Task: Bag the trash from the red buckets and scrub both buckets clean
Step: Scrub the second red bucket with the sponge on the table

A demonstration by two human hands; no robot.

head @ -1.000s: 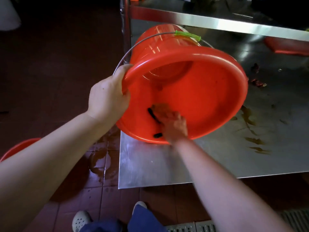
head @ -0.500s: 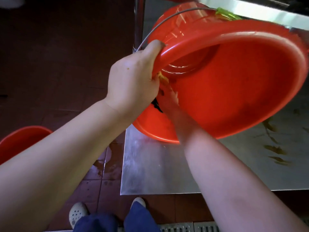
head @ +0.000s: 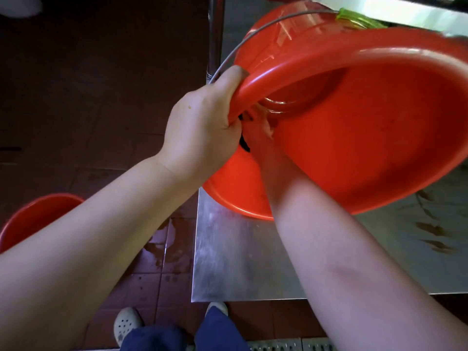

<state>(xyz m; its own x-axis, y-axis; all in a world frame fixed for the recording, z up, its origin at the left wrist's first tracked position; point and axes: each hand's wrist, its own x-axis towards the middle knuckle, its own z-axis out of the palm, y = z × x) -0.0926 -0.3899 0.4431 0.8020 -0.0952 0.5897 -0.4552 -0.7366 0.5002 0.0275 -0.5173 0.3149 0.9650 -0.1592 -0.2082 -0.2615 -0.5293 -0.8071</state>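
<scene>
We're in the scrubbing step. The bucket (head: 354, 122) fills the upper right of the frame, tipped on its side with its mouth toward us, over the left end of the table (head: 240, 262). Whether its lower rim touches the steel, we can't tell.

The left hand (head: 202, 122) clamps the rim at centre frame, fingers curled over the lip. The right hand (head: 260, 133) is inside against the near wall, mostly hidden. A dark scrap (head: 244, 145) shows beside it, likely a scrubber, but we can't tell how those fingers lie.

Next, we judge, comes a sweep round the wall toward the base, with the left hand turning the bucket.

It's tight up top: the post (head: 215, 34) and the shelf (head: 405, 11) sit close. The table edge is right below, with wet floor (head: 164, 244) beside it. There's open room toward us and to the left. The second bucket (head: 38, 216) waits at lower left, well apart.
</scene>
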